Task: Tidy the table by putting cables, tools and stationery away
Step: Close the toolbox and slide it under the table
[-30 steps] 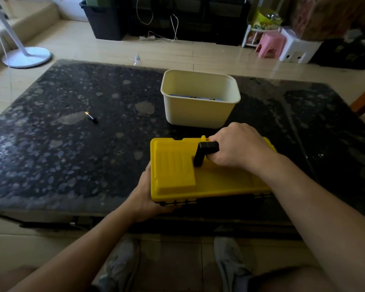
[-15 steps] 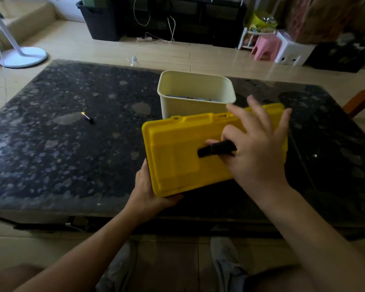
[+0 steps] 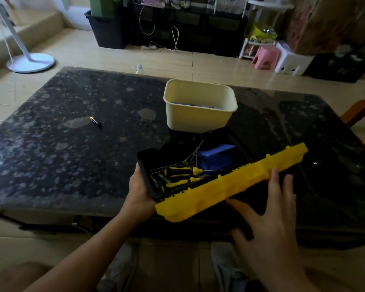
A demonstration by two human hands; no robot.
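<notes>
While the toolbox [image 3: 158,161] lies open at lower centre of the frame, at the near edge of the table [image 3: 51,154], its yellow lid [image 3: 230,186] stands back along the near long side, seen almost edge-on and slanting from lower left to upper right. Left hand [image 3: 139,188]: curled round the left end of the black base, gripping it. Right hand [image 3: 270,218]: flat and spread, fingers [image 3: 274,178] straight with their tips against the lid's near face and the thumb pointing left below it; it holds nothing, and its outline is slightly blurred.

Contents of the base: two screwdrivers [image 3: 177,175] with yellow-and-black handles at the left, a blue box [image 3: 217,158] at centre, and thin metal rods [image 3: 193,153] leaning across both.

Surroundings: a cream bin [image 3: 200,114] just behind the toolbox at frame centre, with bluish items in its bottom that are too dim to identify; a battery [image 3: 95,121] lying alone on the dark speckled stone at middle left, well apart from both containers. On the tiled floor beyond the table: a white fan base [image 3: 30,63] at upper left, a black crate [image 3: 108,30] at top centre, and a pink stool [image 3: 266,57] at upper right. Two shoes [image 3: 118,270] appear at the bottom edge.
</notes>
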